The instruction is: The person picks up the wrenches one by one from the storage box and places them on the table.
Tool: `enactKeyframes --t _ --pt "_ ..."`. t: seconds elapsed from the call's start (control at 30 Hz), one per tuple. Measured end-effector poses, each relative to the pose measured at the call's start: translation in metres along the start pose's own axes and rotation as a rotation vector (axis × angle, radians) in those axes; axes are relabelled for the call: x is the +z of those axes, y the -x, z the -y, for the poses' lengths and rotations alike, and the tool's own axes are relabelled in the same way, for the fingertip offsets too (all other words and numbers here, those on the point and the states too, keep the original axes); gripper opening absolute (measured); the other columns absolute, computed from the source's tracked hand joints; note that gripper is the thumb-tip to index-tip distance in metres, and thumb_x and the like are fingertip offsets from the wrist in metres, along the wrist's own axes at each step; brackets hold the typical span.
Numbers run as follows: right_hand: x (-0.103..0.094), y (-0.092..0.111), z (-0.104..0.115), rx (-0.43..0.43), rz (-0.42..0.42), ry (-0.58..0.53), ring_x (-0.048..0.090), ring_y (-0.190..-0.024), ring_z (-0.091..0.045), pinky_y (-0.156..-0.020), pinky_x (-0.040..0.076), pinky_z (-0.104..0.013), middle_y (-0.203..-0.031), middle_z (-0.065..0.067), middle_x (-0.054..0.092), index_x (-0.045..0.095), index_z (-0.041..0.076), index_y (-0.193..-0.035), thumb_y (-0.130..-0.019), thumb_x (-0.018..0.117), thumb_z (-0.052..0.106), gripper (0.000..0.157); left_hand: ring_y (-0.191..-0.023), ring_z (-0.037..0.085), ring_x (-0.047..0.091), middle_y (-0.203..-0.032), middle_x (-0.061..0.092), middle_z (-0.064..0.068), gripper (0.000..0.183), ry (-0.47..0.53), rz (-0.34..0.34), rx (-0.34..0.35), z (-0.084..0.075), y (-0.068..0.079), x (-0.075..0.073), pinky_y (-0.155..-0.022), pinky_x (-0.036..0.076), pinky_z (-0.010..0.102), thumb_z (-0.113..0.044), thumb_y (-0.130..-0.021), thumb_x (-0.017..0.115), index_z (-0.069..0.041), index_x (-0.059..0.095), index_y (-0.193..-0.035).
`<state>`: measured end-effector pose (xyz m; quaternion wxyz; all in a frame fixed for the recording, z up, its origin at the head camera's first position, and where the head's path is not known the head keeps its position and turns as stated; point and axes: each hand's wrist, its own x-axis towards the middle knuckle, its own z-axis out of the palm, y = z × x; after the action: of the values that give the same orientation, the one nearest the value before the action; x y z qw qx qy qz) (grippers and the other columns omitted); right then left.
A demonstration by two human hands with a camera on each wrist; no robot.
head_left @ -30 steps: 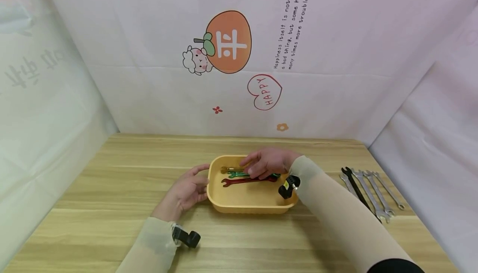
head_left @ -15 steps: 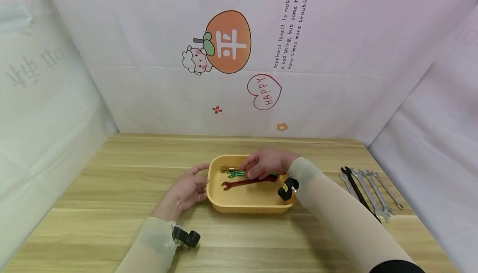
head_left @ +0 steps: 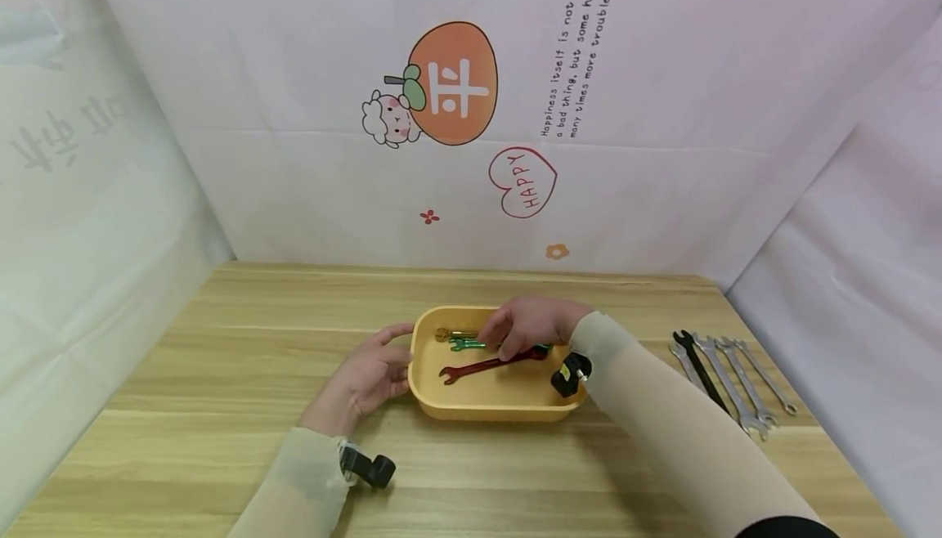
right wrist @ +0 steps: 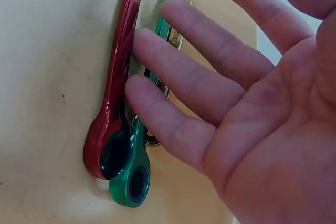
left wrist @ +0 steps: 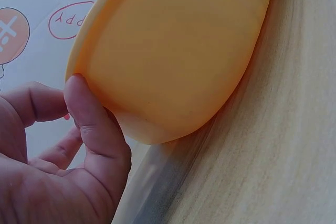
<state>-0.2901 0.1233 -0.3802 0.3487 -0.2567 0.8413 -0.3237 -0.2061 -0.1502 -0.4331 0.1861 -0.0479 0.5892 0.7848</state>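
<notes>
A yellow plastic tray (head_left: 500, 412) stands mid-table with coloured wrenches inside. My left hand (head_left: 374, 370) holds its left end; in the left wrist view the thumb lies against the tray's outer wall (left wrist: 168, 51) by the rim. My right hand (head_left: 533, 324) is over the wrenches, fingers loosely extended. In the right wrist view its fingertips are at or very near a red ratcheting combination wrench (right wrist: 116, 77). A green ratcheting wrench (right wrist: 137, 156) lies beside it, with a gold wrench (head_left: 456, 334) behind. My right hand hides the middle of these wrenches.
Several silver wrenches (head_left: 736, 383) and a black wrench (head_left: 705, 370) lie side by side on the wooden table (head_left: 294, 309) at right, partly behind my right forearm. White printed sheets (head_left: 316, 195) enclose the back and sides.
The red wrench's left end has swung toward the front of the tray, widening its gap from the green one. My right hand's fingers have shifted slightly. My left hand stays put.
</notes>
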Motion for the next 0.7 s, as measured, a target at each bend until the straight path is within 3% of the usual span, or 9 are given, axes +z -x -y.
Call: enactKeyframes --t 0.17,0.43,0.57,0.7 --pt "0.002 0.000 -0.002 0.008 0.011 -0.001 0.055 -0.107 -0.021 -0.085 0.048 -0.034 -0.111 -0.005 0.064 0.067 0.012 -0.115 -0.076 0.072 0.004 0.040 -0.068 0.019 0.055 -0.087 0.056 0.014 0.057 0.009 -0.001 0.001 0.002 -0.002 -0.001 -0.059 0.048 0.029 0.002 -0.082 0.054 -0.013 0.042 -0.136" --pt "0.005 -0.002 -0.006 -0.014 0.006 0.128 0.054 -0.104 -0.020 -0.086 0.044 -0.036 -0.106 0.002 0.065 0.067 0.020 -0.116 -0.076 0.072 0.007 0.042 -0.065 0.019 0.054 -0.085 0.056 0.014 0.057 0.010 -0.012 -0.001 0.002 -0.003 0.000 -0.057 0.047 0.028 0.002 -0.082 0.053 -0.013 0.043 -0.135" --pt "0.007 -0.001 -0.008 -0.024 -0.002 0.089 0.057 -0.095 -0.021 -0.080 0.048 -0.038 -0.106 -0.001 0.065 0.068 0.018 -0.115 -0.076 0.072 0.006 0.042 -0.064 0.018 0.053 -0.084 0.055 0.013 0.057 0.012 -0.007 -0.006 0.002 -0.002 0.000 -0.057 0.047 0.028 0.002 -0.082 0.053 -0.014 0.043 -0.135" --pt "0.010 0.001 -0.010 -0.012 0.023 -0.057 0.061 -0.087 -0.021 -0.075 0.053 -0.042 -0.109 -0.008 0.063 0.066 0.012 -0.117 -0.076 0.070 0.002 0.042 -0.064 0.017 0.053 -0.082 0.054 0.012 0.057 0.013 0.005 -0.005 0.001 -0.002 0.000 -0.058 0.047 0.028 0.002 -0.082 0.053 -0.013 0.042 -0.136"
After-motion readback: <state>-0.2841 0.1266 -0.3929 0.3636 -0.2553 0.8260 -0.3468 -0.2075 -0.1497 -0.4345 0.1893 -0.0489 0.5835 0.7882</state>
